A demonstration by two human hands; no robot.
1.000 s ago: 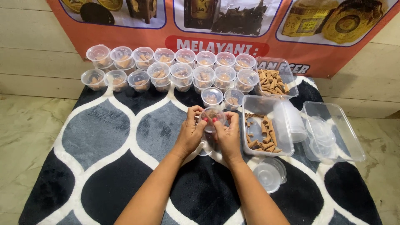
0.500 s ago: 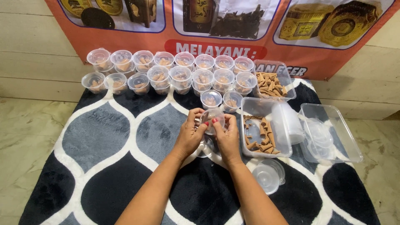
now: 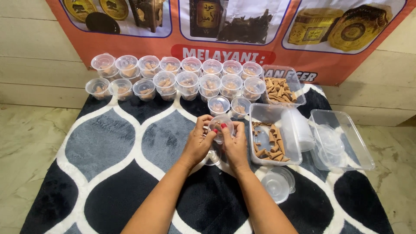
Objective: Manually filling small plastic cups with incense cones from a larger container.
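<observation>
Both my left hand [image 3: 197, 145] and right hand [image 3: 235, 145] clamp one small clear cup [image 3: 220, 125]; I should press its lid evenly, tray [image 3: 274, 113] at three o'clock

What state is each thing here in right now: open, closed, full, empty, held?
Small clear cup: held between both hands, lid on it.
Left hand: gripping the cup.
Right hand: gripping the cup.
Rows of small cups: lidded, holding brown pieces.
Near tray: open, partly filled with brown cones.
Far tray: open, heaped with cones.
Right tray: open, holding clear lids.
Stack of cups: lying on its side.
</observation>
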